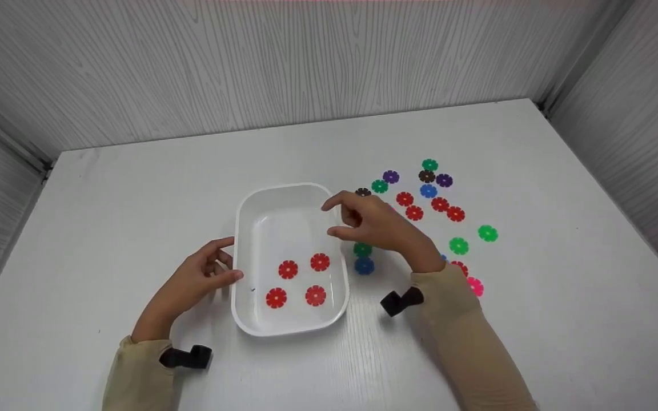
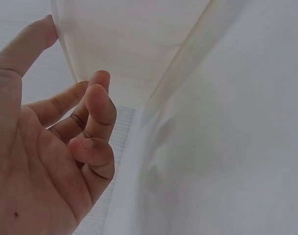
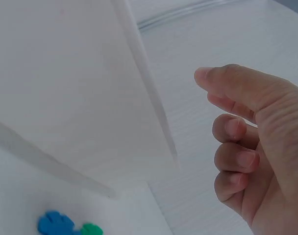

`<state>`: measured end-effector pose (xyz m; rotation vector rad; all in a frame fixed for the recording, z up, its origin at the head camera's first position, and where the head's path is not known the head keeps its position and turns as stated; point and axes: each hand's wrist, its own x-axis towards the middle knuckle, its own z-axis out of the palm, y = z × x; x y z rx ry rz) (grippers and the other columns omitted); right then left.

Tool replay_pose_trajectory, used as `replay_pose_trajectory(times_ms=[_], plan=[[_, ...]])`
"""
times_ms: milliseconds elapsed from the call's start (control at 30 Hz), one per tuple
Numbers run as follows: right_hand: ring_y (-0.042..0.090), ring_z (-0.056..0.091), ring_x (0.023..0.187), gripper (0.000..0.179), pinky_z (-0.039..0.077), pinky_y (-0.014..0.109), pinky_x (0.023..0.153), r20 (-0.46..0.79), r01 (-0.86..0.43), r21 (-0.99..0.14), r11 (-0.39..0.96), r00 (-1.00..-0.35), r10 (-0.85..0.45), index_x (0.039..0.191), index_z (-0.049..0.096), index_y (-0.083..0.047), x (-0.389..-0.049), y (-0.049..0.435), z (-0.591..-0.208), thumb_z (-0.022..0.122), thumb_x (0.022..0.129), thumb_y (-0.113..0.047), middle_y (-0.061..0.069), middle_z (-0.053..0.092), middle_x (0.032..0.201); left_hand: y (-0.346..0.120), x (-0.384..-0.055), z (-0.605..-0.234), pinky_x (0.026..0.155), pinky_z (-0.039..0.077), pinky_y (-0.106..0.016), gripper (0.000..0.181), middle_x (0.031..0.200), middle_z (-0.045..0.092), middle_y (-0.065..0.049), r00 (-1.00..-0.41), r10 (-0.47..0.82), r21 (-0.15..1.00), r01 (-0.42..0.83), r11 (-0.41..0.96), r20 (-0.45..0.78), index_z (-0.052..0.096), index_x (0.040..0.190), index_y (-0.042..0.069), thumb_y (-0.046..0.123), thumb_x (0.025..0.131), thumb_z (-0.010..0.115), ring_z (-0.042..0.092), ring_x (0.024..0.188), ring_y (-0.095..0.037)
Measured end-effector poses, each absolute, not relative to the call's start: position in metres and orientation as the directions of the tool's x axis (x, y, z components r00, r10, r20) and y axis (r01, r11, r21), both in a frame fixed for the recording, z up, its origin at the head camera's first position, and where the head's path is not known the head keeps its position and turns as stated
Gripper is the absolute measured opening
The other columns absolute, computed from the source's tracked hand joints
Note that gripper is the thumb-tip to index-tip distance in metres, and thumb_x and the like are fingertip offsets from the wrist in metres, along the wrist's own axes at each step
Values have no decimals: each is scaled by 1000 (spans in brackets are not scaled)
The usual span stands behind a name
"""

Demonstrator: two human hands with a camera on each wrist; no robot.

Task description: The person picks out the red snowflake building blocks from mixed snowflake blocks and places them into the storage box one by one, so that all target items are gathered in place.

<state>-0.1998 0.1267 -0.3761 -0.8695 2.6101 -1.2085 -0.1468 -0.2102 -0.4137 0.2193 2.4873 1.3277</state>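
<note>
A white tray with rounded corners lies on the table, holding several red notched discs towards its near end. My left hand holds the tray's left side, its thumb on the rim and its forefinger against the wall. In the left wrist view the other fingers curl beside the tray's outer wall. Over the right rim is my right hand, thumb and forefinger apart with nothing between them. Its remaining fingers are loosely bent in the right wrist view.
Right of the tray are scattered notched discs: red discs, green discs, purple discs, blue discs and a pink disc. The right forearm covers part of them. A grey wood-grain panel stands behind the table.
</note>
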Motion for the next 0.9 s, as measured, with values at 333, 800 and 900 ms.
replay_pose_trajectory(times_ms=[333, 800, 900], plan=[[16, 45, 67, 40, 42, 19, 59, 104, -369, -727, 580, -893, -437, 125, 57, -14, -212, 180, -369, 71, 88, -22, 1, 48, 73, -210, -147, -414, 64, 42, -25, 64, 106, 56, -10, -939, 267, 825, -29, 565, -215, 43, 143, 11, 28, 87, 71, 52, 79, -14], [19, 47, 75, 46, 44, 22, 62, -8, -118, -710, 694, -984, -175, 131, 53, -16, -215, 258, -376, 68, 90, -29, 5, 49, 82, -210, -148, -415, 63, 42, -25, 65, 106, 56, -9, -937, 274, 823, -24, 568, -216, 42, 143, 11, 28, 87, 70, 52, 77, -13], [20, 47, 77, 50, 45, 24, 63, -56, -28, -701, 713, -994, -95, 133, 51, -19, -215, 270, -380, 70, 88, -31, 6, 50, 85, -210, -148, -415, 63, 41, -25, 65, 105, 56, -9, -938, 272, 824, -23, 567, -213, 42, 143, 12, 28, 87, 70, 51, 76, -13]])
